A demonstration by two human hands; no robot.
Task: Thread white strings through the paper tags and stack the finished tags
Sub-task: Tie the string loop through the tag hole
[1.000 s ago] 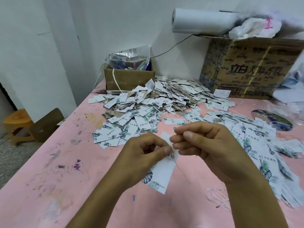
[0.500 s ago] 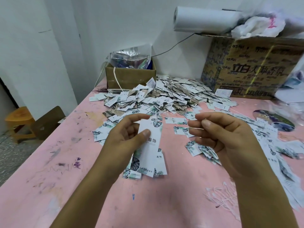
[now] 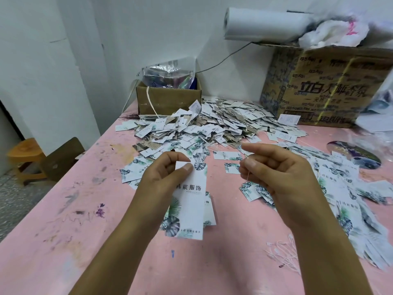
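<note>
My left hand (image 3: 163,177) pinches the top of a long white paper tag (image 3: 189,201) with a leaf print, holding it upright over the pink table (image 3: 63,231). A few more tags hang behind it in the same grip. To the right, and apart from the tag, my right hand (image 3: 276,177) pinches a thin white string (image 3: 247,174) between thumb and forefinger. A loose bundle of white strings (image 3: 282,255) lies near my right forearm. A big heap of tags (image 3: 204,128) covers the far middle of the table.
More tags (image 3: 350,201) spread along the right side. A small cardboard box (image 3: 168,101) with a plastic bag stands at the back, a large printed carton (image 3: 325,86) at the back right with a paper roll (image 3: 263,24) on top. A wooden stool (image 3: 25,158) stands left of the table.
My hands were together on the tag a second ago. They have separated: the left hand lifted the tag upright, and the right hand drew away to the right with the string.
</note>
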